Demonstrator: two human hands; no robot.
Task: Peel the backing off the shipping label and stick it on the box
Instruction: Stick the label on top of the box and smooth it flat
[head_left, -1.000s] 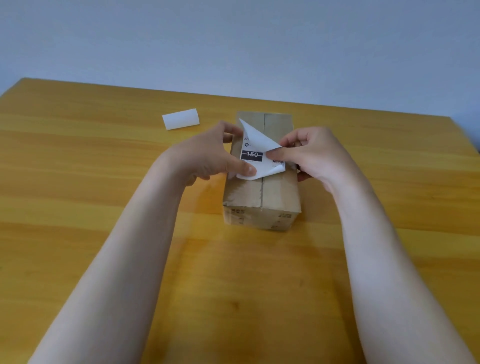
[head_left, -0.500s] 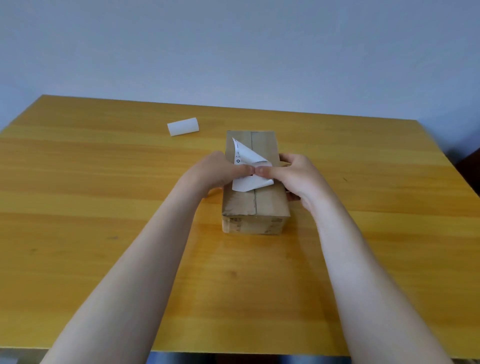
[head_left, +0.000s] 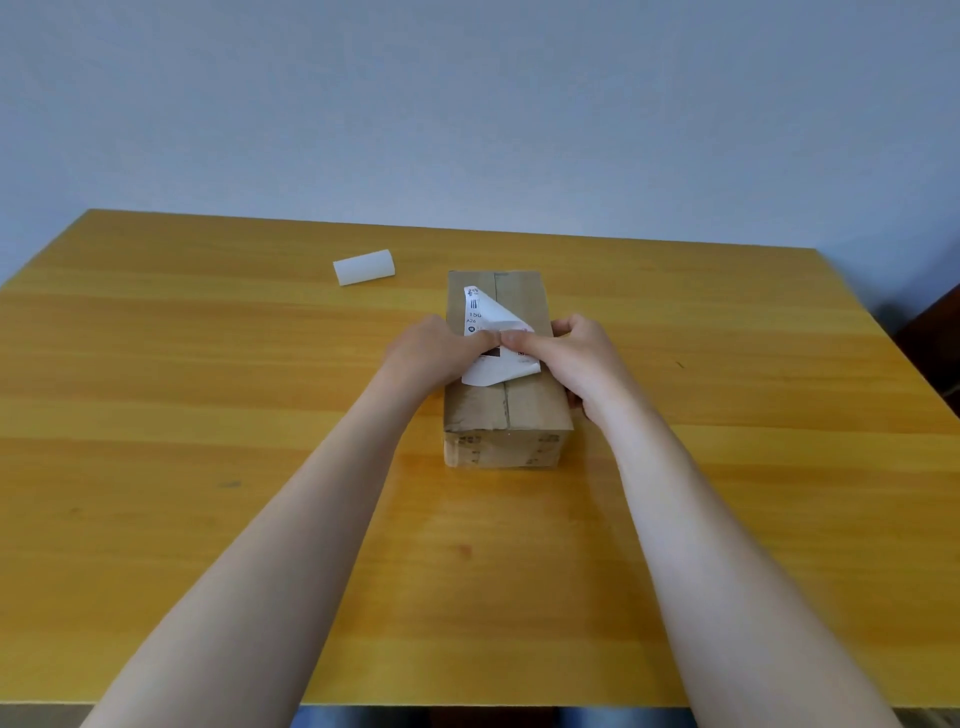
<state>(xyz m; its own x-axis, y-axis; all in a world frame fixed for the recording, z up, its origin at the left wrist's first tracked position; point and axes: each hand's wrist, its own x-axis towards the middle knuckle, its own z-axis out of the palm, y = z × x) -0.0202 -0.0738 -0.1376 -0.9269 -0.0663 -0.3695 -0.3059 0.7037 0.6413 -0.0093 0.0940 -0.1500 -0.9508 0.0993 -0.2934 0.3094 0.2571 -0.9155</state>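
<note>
Looking down from the head camera, there is one cardboard box (head_left: 506, 405), one shipping label (head_left: 496, 340), one small white roll (head_left: 363, 266) and two bare hands, all on or over a single yellow wooden desk (head_left: 208, 415).

The box lies lengthwise away from the viewer near the middle of the desk, with a seam running along its top. Faint dark print marks show on its near end face, too small to read. The label lies on the box top, partly curled, with one corner folded over so its plain white underside shows. On the printed part, a short barcode, the figures "150" and something like "A26" can be made out, plus a dark block lower down; the rest is too blurred to read.

The left hand (head_left: 434, 353) and right hand (head_left: 576, 358) meet at the middle of the label. Each grip is pressed together, thumb against fingers, pinching the label where the fingertips touch.

The white roll lies on the desk well apart from the box, beyond and to its left.
</note>
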